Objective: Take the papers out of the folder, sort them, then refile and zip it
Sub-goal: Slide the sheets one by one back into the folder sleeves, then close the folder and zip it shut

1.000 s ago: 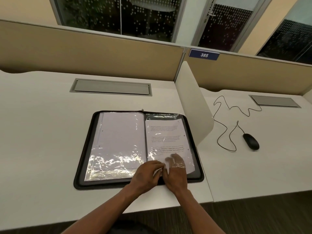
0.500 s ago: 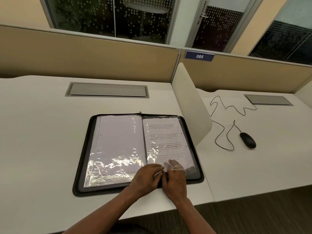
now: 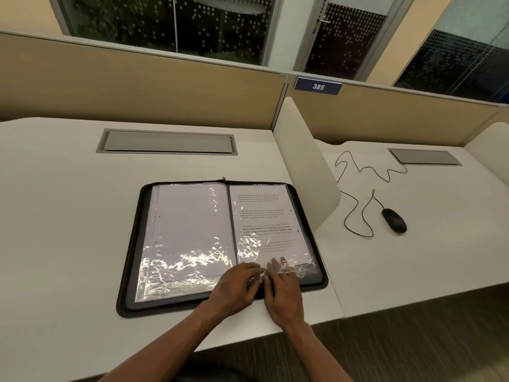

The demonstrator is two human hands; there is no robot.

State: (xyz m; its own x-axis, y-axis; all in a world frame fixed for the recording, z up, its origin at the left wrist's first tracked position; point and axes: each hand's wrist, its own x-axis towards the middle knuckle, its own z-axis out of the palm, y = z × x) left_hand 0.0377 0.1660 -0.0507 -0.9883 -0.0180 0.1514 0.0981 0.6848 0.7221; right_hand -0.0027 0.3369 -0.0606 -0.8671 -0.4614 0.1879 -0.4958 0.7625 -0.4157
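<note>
Fingers (image 3: 275, 264) of the right hand (image 3: 283, 288) lie straight under the clear sleeve (image 3: 275, 244), left hand (image 3: 237, 285) pinching its edge at the folder's (image 3: 129, 271) five o'clock corner; slide the printed paper (image 3: 264, 216) out slowly, avoiding creases.

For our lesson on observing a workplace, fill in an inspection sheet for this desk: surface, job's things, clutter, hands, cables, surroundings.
Surface: pale desk with a grey hatch set into it.
Job's things: black zip folder lying open flat; blank sheet in the left sleeve, printed page in the right plastic sleeve.
Clutter: nothing seen.
Hands: left hand pinches the right sleeve's bottom edge; right hand has its fingers tucked inside that sleeve.
Cables: mouse cable looping across the next desk to a black mouse.
Surroundings: curved white divider, tan partition, sign 385, glass wall.
</note>
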